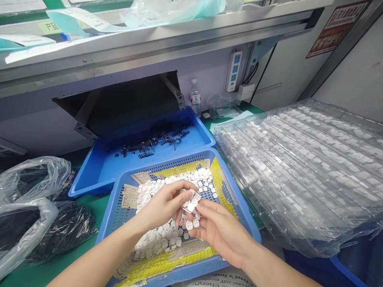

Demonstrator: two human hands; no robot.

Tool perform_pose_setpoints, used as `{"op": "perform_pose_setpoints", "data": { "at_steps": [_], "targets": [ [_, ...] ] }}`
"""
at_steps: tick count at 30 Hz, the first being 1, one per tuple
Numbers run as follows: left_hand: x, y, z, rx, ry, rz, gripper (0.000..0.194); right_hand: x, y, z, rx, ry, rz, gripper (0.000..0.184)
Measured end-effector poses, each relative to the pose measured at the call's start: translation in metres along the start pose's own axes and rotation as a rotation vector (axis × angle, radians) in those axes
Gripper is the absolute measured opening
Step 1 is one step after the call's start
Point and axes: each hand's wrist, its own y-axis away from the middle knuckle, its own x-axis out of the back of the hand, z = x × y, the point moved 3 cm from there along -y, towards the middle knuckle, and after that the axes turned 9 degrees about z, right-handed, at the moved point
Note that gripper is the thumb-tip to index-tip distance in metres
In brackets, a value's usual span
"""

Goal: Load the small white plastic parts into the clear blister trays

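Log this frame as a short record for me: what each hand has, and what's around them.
Left hand: holding a white cluster
Right hand: pinching the same cluster
Below hands: loose white pieces in a perforated blue tray lined with yellow-printed paper
Ahead: blue tray holding black metal parts
Right side: stacked clear trays with white pieces
Left side: plastic bags with black contents

On the desk (89,211), a mesh tray (111,217) of small parts sits before a second tray (119,171), between plastic bags (26,223) left and stacked blister trays (302,171) right.
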Motion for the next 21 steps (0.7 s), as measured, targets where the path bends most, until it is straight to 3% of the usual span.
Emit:
{"op": "perform_pose_setpoints", "data": {
  "at_steps": [4,9,16,21],
  "targets": [
    [-0.001,0.000,-0.002,0.054,0.122,-0.028,0.025,0.000,0.000,0.000,-0.001,0.006,-0.007,0.014],
    [-0.002,-0.001,-0.003,0.059,0.155,0.032,0.029,0.004,0.000,-0.001,-0.009,0.014,0.094,0.018],
    [-0.015,0.005,-0.004,-0.019,0.102,0.121,0.027,0.001,0.001,-0.005,0.197,0.271,0.087,0.027],
    [-0.019,0.003,-0.008,-0.001,0.163,0.159,0.028,0.002,0.002,-0.005,0.213,0.271,0.127,0.026]
  ]
}}
